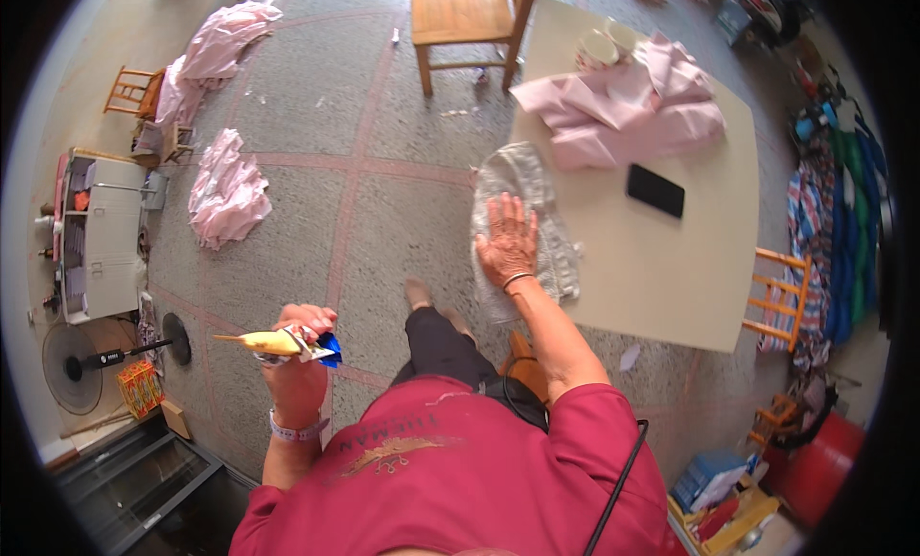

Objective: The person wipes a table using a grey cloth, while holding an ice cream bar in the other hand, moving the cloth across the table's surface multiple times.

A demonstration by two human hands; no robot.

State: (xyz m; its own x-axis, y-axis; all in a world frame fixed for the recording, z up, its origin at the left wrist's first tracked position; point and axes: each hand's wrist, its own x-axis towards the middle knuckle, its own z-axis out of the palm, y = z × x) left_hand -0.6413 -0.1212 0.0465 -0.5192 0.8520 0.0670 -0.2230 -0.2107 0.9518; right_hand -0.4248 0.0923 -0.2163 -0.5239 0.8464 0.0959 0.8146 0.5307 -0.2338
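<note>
On the left, my left hand (305, 328) is closed around a yellow tapered piece (270, 342) with a thin pointed end, partly wrapped in a torn silver-and-blue wrapper (329, 350). I cannot make out exactly what the yellow piece is. Flat on a crumpled whitish patterned cloth (517, 177) rests my right hand (509, 242), its fingers stretched out. The cloth overhangs the left edge of a beige table (661, 288). Farther back on the tabletop lie a black phone (655, 191), pink fabric (623, 120) and cups (598, 50).
A wooden chair (460, 14) stands beyond the table, another chair (778, 300) at its right side. Heaps of pink fabric (228, 192) lie on the floor at left. A fan (79, 366) and a white cabinet (113, 235) stand along the left wall.
</note>
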